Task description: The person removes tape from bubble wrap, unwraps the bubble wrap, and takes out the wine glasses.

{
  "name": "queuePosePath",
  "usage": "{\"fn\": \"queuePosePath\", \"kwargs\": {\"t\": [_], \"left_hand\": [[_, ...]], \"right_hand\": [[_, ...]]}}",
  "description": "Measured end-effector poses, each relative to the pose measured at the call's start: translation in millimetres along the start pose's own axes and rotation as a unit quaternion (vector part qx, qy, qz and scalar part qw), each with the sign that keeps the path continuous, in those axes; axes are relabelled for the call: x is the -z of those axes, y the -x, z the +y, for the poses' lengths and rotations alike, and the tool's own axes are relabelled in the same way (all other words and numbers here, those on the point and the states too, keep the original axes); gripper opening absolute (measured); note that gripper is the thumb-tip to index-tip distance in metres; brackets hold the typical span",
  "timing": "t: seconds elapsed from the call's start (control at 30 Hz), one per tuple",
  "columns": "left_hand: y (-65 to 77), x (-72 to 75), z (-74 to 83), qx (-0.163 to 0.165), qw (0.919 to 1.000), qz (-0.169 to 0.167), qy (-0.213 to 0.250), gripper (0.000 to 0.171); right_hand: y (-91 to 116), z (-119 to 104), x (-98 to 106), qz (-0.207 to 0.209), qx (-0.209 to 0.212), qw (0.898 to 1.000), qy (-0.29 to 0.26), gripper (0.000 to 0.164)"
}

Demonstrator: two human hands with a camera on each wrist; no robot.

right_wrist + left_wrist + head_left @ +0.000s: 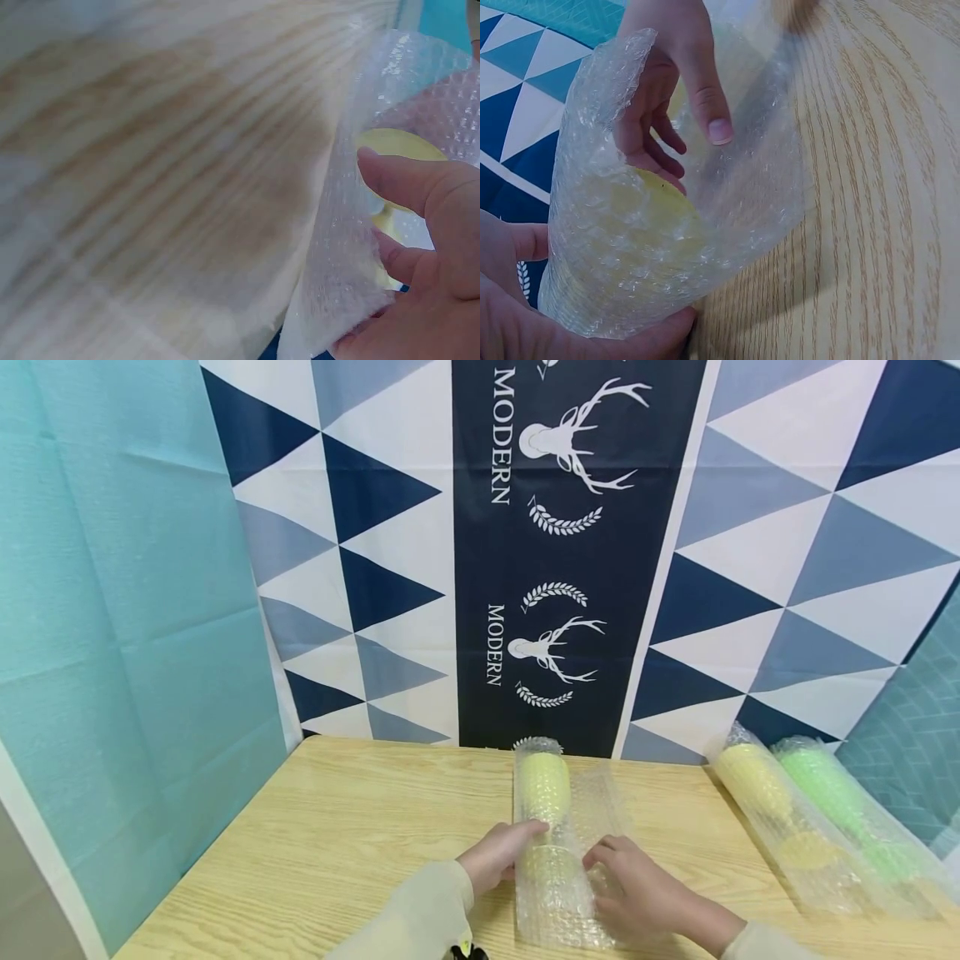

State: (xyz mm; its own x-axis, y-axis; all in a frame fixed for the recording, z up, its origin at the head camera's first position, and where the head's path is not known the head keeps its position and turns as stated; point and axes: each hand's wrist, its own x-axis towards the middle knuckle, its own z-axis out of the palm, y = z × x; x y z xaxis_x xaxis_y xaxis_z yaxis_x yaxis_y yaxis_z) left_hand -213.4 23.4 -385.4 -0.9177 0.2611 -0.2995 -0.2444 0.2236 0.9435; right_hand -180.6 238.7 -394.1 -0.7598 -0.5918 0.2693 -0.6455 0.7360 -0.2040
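A yellow goblet point(546, 787) lies lengthwise inside bubble wrap point(553, 906) on the wooden table, its round base point(409, 142) towards the wrap's near end. My left hand point(497, 857) holds the wrapped roll from the left, thumb over the stem and fingers low at the side. On the right, my right hand point(637, 887) is at the wrap's near end, its fingers inside the fold in the left wrist view. There the thumb stands apart from the loosely bent fingers. A loose flap of wrap point(600, 797) spreads to the right of the goblet.
At the table's right side lie two more bubble-wrapped goblets, one yellow point(757, 781) and one green point(825, 785). A patterned cloth point(397, 568) hangs behind the wooden table point(360, 827), with a teal cloth point(127, 610) along the left.
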Motion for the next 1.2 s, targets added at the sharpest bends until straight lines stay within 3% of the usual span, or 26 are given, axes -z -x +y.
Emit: {"fn": "queuePosePath", "kwargs": {"t": [0.3, 0.6, 0.9, 1.2], "left_hand": [[-0.8, -0.3, 1.5, 0.005, 1.0, 0.001, -0.005, 0.063], [1.5, -1.3, 2.7, 0.01, 0.9995, 0.018, -0.025, 0.073], [3.4, -1.3, 3.4, 0.013, 0.9992, 0.017, -0.033, 0.074], [6.5, 3.9, 4.7, 0.011, 0.9973, 0.041, -0.06, 0.075]], "right_hand": [[13.2, 12.5, 1.5, -0.022, -0.009, 1.0, -0.019, 0.036], [22.2, 21.8, -1.0, -0.032, 0.009, 0.999, -0.037, 0.034], [22.7, 21.3, -0.4, -0.051, -0.001, 0.998, -0.034, 0.034], [24.1, 16.4, 0.9, -0.071, -0.018, 0.997, -0.026, 0.034]]}}
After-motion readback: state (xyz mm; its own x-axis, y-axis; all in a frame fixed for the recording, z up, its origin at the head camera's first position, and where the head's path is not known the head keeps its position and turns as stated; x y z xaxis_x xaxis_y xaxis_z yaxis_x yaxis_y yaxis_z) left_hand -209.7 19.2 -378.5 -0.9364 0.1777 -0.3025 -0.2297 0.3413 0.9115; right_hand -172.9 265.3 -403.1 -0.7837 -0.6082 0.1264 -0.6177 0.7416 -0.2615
